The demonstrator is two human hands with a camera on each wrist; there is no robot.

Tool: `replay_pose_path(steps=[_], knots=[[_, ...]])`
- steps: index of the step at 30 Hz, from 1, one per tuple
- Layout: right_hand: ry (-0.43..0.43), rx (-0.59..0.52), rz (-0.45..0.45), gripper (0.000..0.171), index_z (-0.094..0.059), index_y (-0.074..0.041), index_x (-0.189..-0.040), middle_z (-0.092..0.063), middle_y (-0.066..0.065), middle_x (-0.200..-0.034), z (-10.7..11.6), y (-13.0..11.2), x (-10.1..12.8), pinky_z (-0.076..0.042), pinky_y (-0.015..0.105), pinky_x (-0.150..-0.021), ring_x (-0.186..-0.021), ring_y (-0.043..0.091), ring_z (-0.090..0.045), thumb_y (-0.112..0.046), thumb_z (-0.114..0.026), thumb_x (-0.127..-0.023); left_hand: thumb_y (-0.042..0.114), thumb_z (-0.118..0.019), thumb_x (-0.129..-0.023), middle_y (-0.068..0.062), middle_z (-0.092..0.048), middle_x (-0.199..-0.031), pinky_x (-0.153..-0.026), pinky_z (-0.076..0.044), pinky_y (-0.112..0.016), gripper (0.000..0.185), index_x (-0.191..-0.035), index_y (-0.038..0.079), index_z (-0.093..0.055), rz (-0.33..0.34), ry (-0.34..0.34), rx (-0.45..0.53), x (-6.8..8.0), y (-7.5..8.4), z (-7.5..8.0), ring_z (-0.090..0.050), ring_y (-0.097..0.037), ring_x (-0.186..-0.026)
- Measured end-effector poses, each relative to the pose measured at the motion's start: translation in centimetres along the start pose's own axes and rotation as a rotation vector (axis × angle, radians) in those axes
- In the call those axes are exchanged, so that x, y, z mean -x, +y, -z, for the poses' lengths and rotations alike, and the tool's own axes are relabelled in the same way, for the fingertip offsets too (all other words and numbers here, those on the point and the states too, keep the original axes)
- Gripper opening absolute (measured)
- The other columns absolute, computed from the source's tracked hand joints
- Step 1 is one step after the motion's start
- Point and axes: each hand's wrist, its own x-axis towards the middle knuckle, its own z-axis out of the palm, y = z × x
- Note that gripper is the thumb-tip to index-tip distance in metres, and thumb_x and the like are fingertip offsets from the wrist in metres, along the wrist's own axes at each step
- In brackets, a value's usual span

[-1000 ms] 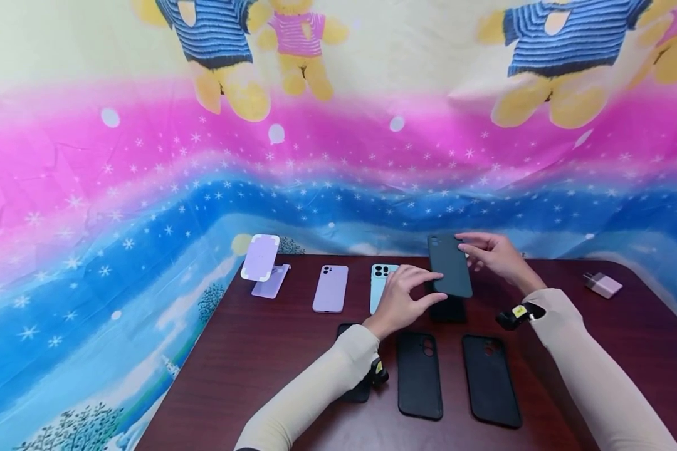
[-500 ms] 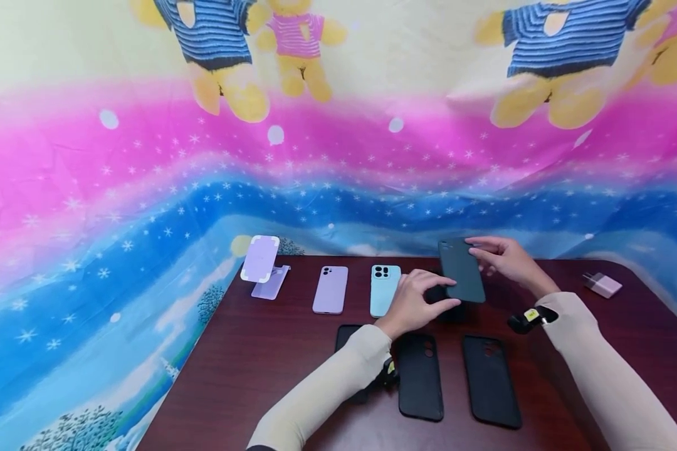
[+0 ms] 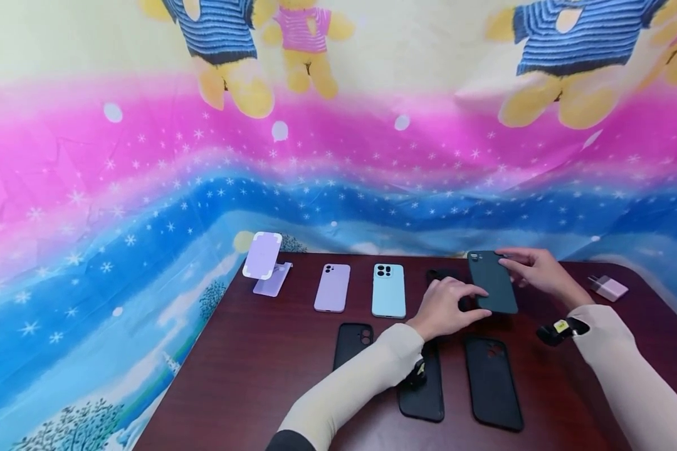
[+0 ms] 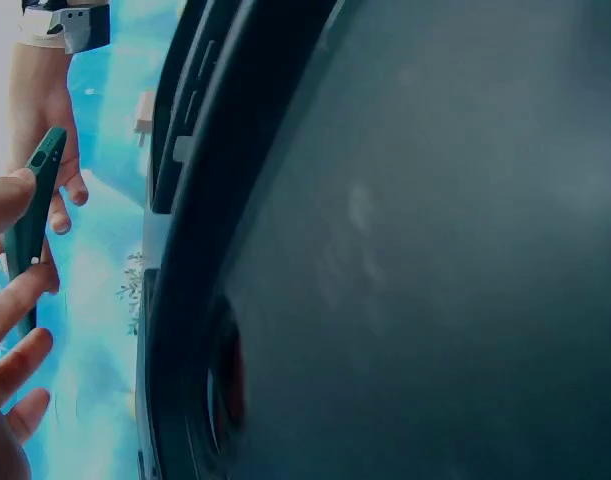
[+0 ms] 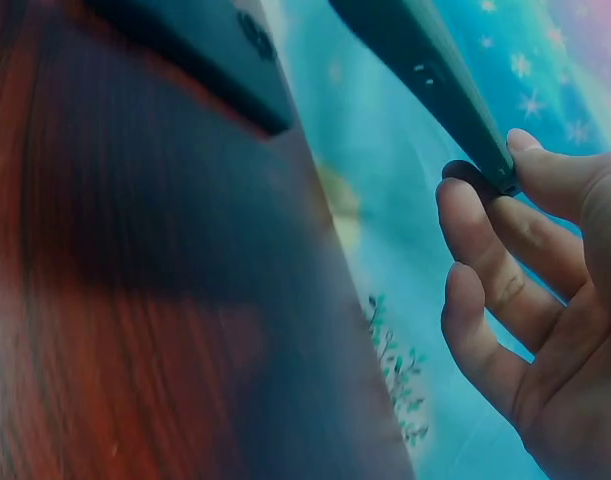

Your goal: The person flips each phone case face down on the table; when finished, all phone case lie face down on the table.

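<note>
- Head view: you held the green case (image 3: 492, 282) off the surface (image 3: 259, 363), far right of the back row, beside a black phone (image 3: 441, 275). Your left hand (image 3: 448, 307) pinched its near edge with curled fingers; your right hand (image 3: 533, 268) gripped the far end. The lilac phone (image 3: 332, 287) and blue phone (image 3: 388, 290) lay to the left, with black cases (image 3: 492, 383) nearer you. A two-ended hold like that would have let you keep the case level.
- Left wrist view: a dark case (image 4: 415, 240) filled the frame, and the green case (image 4: 33, 215) showed edge-on between your fingertips (image 4: 7, 200). You would have done well to keep the pinch light so the shell didn't bow.
- Right wrist view: your thumb and fingers (image 5: 485, 250) clamped the case's end (image 5: 425, 70) above the surface (image 5: 135, 330); the best course seemed to be lowering it without tilting.
</note>
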Motion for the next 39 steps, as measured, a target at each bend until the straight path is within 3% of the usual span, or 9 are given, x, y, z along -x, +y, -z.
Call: replay_pose_path(steps=[8, 15, 19, 25, 30, 34, 39], knots=[[-0.02, 0.042, -0.063, 0.05, -0.057, -0.007, -0.147, -0.078, 0.002, -0.095, 0.1, 2.5, 0.7, -0.059, 0.036, -0.062, -0.073, 0.016, -0.069, -0.037, -0.058, -0.106, 0.061, -0.06, -0.098, 0.025, -0.071, -0.107, -0.09, -0.038, -0.017, 0.038, -0.132, 0.046, -0.065, 0.024, -0.101, -0.085, -1.1, 0.8, -1.3, -0.053, 0.003, -0.107], [-0.082, 0.047, -0.127, 0.052, -0.053, -0.008, -0.149, -0.071, 0.027, -0.122, -0.8, 3.8, 1.1, -0.059, 0.035, -0.065, -0.078, 0.015, -0.071, -0.039, -0.055, -0.107, 0.065, -0.059, -0.096, 0.028, -0.067, -0.101, -0.079, -0.034, -0.017, 0.039, -0.131, 0.051, -0.063, 0.056, -0.19, -0.196, -1.7, 1.7, -2.5, -0.049, 0.005, -0.093], [-0.097, 0.06, -0.146, 0.051, -0.053, -0.007, -0.149, -0.063, 0.033, -0.133, -1.0, 4.1, 1.2, -0.059, 0.034, -0.066, -0.081, 0.014, -0.071, -0.037, -0.054, -0.108, 0.067, -0.06, -0.094, 0.029, -0.066, -0.1, -0.078, -0.033, -0.017, 0.04, -0.132, 0.053, -0.061, 0.068, -0.236, -0.238, -2.2, 2.3, -2.8, -0.048, 0.005, -0.087], [-0.099, 0.064, -0.147, 0.051, -0.053, -0.004, -0.148, -0.062, 0.034, -0.134, -1.3, 4.2, 1.2, -0.058, 0.034, -0.065, -0.083, 0.013, -0.07, -0.035, -0.055, -0.107, 0.064, -0.063, -0.094, 0.027, -0.066, -0.094, -0.08, -0.034, -0.018, 0.04, -0.133, 0.055, -0.059, 0.103, -0.308, -0.237, -2.8, 2.7, -3.1, -0.047, 0.005, -0.078], [-0.086, 0.085, -0.128, 0.051, -0.053, -0.006, -0.148, -0.065, 0.031, -0.13, -1.6, 4.1, 1.2, -0.056, 0.034, -0.063, -0.081, 0.013, -0.067, -0.036, -0.056, -0.107, 0.063, -0.062, -0.095, 0.027, -0.065, -0.093, -0.078, -0.034, -0.019, 0.04, -0.135, 0.054, -0.058, 0.106, -0.324, -0.256, -3.0, 2.7, -3.2, -0.048, 0.004, -0.077], [-0.059, 0.136, -0.108, 0.049, -0.055, -0.007, -0.146, -0.067, 0.027, -0.122, -1.8, 4.1, 1.2, -0.054, 0.034, -0.06, -0.074, 0.016, -0.063, -0.036, -0.058, -0.106, 0.06, -0.062, -0.097, 0.027, -0.067, -0.099, -0.076, -0.033, -0.02, 0.037, -0.133, 0.052, -0.06, 0.121, -0.332, -0.287, -3.0, 2.7, -3.2, -0.05, 0.002, -0.081], [-0.011, 0.236, -0.049, 0.046, -0.06, -0.004, -0.141, -0.067, 0.029, -0.12, -2.2, 4.3, 1.3, -0.056, 0.046, -0.072, -0.089, 0.031, -0.068, -0.033, -0.061, -0.105, 0.057, -0.06, -0.099, 0.028, -0.068, -0.119, -0.076, -0.034, -0.021, 0.037, -0.135, 0.051, -0.06, 0.15, -0.354, -0.318, -3.0, 3.0, -3.2, -0.056, 0.001, -0.095]])
